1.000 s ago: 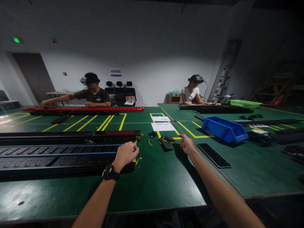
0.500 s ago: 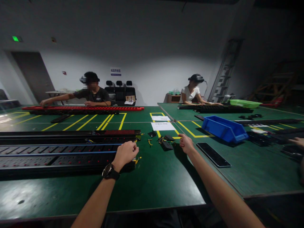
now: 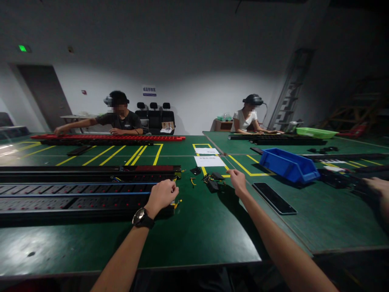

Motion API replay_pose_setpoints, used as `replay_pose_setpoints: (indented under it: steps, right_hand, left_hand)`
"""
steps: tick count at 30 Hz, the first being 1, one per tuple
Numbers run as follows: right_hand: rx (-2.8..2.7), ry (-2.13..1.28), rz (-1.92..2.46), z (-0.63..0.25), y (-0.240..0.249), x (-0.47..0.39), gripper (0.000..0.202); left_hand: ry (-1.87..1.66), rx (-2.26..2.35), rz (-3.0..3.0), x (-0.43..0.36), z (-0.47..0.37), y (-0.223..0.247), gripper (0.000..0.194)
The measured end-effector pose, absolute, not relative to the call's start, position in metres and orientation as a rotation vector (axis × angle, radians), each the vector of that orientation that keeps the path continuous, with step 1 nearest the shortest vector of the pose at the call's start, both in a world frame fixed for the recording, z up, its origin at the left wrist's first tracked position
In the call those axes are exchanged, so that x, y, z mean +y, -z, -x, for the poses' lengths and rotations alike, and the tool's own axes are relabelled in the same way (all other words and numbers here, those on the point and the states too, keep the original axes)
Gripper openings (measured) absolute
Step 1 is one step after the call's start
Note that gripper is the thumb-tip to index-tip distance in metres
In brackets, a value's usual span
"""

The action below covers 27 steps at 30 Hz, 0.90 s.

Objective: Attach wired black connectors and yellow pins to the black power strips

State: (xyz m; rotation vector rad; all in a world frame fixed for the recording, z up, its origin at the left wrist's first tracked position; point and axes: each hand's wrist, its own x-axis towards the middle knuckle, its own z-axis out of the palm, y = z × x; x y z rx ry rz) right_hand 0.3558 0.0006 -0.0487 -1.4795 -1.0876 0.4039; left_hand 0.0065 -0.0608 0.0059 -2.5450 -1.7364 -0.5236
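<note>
My left hand point(image 3: 163, 195), with a black watch point(image 3: 142, 218) on its wrist, is closed over the right end of the nearer long black socket strips point(image 3: 100, 202). Its fingers curl down and hide whatever is in them. Yellow wire ends point(image 3: 178, 202) stick out of the strip just beside it. My right hand point(image 3: 237, 181) hovers above the green table, fingers pinched together; anything between them is too small to make out. To its left lie small black plastic parts point(image 3: 213, 185) and a short yellow wire piece point(image 3: 193, 181).
A phone point(image 3: 275, 198) lies right of my right hand, below a blue bin point(image 3: 288, 166). White paper sheets point(image 3: 209, 161) rest on the yellow-taped table point(image 3: 200, 243). Two people sit across, near a red rail point(image 3: 109, 138) and black strips. Another person's hand point(image 3: 378, 186) works at the right edge.
My hands hold nearly the same poses, and the view shifts slightly. At the right edge, the other person's hand has come further into view.
</note>
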Motion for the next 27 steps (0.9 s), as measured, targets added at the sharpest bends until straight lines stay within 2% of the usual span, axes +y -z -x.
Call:
replay_pose_setpoints:
  steps: [5,13,17,23,27]
  right_hand:
    - [-1.455,-0.105,1.687,-0.332,0.039,-0.01,0.033]
    - [-2.089,0.31,1.84,-0.281,0.034,-0.018,0.029]
    - [-2.146,0.318,1.919,-0.276,0.035,-0.02,0.026]
    - [-2.188,0.318,1.731,-0.271,0.034,-0.022,0.022]
    - [-1.991,0.13,1.554,-0.266,0.037,-0.02,0.023]
  left_hand:
    - [0.514,-1.741,2.539,-0.062,-0.007,-0.008,0.031]
    - [0.482,-1.751,2.532,-0.064,-0.009,-0.01,0.032]
    - [0.488,-1.744,2.537,-0.064,-0.008,-0.009,0.031]
    - [0.495,-1.748,2.537,-0.064,-0.008,-0.01,0.031]
    - [0.514,-1.738,2.545,-0.064,-0.008,-0.009,0.032]
